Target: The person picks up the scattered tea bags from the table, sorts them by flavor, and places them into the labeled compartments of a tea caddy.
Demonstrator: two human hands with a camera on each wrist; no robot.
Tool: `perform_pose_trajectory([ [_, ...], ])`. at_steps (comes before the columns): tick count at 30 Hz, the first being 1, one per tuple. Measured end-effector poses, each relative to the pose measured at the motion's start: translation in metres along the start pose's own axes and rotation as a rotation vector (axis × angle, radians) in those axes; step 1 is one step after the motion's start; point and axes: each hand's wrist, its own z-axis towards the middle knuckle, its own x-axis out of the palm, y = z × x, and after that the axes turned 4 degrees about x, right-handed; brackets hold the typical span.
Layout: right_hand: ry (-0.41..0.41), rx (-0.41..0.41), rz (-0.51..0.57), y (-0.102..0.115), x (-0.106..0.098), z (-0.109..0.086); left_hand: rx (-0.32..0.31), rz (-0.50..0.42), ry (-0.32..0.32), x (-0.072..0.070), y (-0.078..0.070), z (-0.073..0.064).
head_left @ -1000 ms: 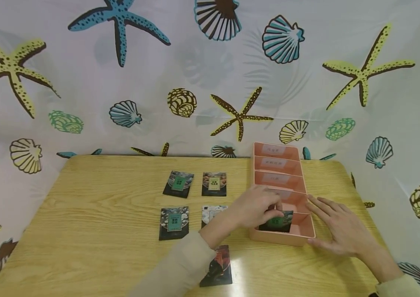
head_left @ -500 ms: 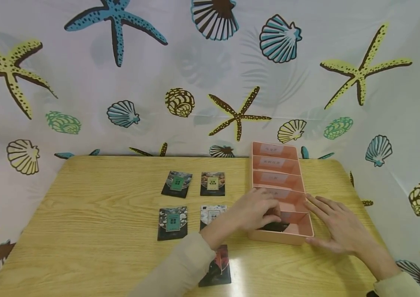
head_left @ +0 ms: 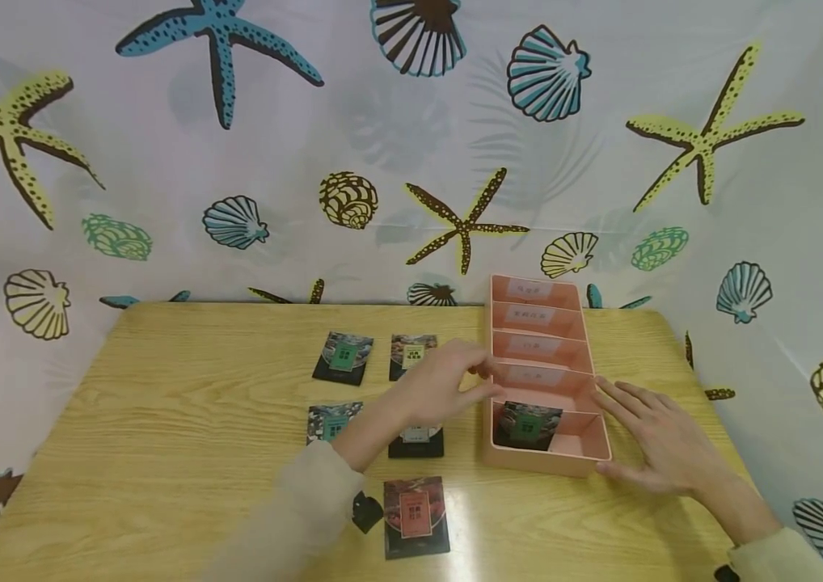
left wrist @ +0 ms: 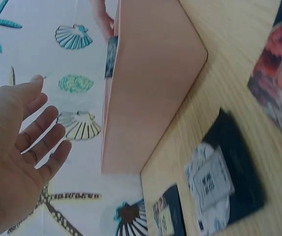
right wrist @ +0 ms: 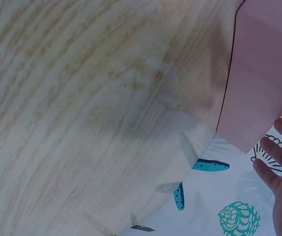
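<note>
A pink divided box [head_left: 546,463] with labelled compartments stands at the table's right. A dark packet with a green label [head_left: 529,425] leans in its nearest compartment. My left hand [head_left: 448,380], empty, is left of the box with relaxed fingers by its left rim; the left wrist view shows the same hand [left wrist: 20,147] with fingers bent and spread beside the box's side wall [left wrist: 146,83]. My right hand [head_left: 655,440] lies along the box's right side, fingertips at the rim. In the right wrist view, its fingers [right wrist: 277,152] extend near the pink wall [right wrist: 264,73].
Left of the box, several packets lie flat on the wooden table [head_left: 186,436]: green-labelled [head_left: 343,358], yellow-labelled [head_left: 406,352], teal-labelled [head_left: 326,420], white-labelled [head_left: 415,444] and red-labelled [head_left: 415,517]. A patterned cloth [head_left: 295,145] hangs behind the table.
My left hand lowered the green-labelled packet into the box's nearest compartment, let it go and moved up and left out of the box. The right hand has stayed at the box's side.
</note>
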Motion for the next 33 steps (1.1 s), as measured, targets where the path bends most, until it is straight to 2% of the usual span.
perform_pose_trajectory([
  [13,-0.005,-0.001,0.002,-0.002,0.0,0.002,-0.194,-0.304,-0.08,-0.05,0.05,-0.025],
  [22,0.007,0.002,-0.01,-0.002,-0.001,0.002,-0.336,-0.373,-0.167,-0.075,0.087,-0.042],
  [26,0.023,0.008,-0.015,-0.001,-0.001,0.002,-0.379,-0.389,-0.209,-0.079,0.104,-0.053],
  [33,0.014,0.009,-0.006,-0.001,0.001,0.002,-0.488,-0.38,-0.221,-0.083,0.136,-0.072],
])
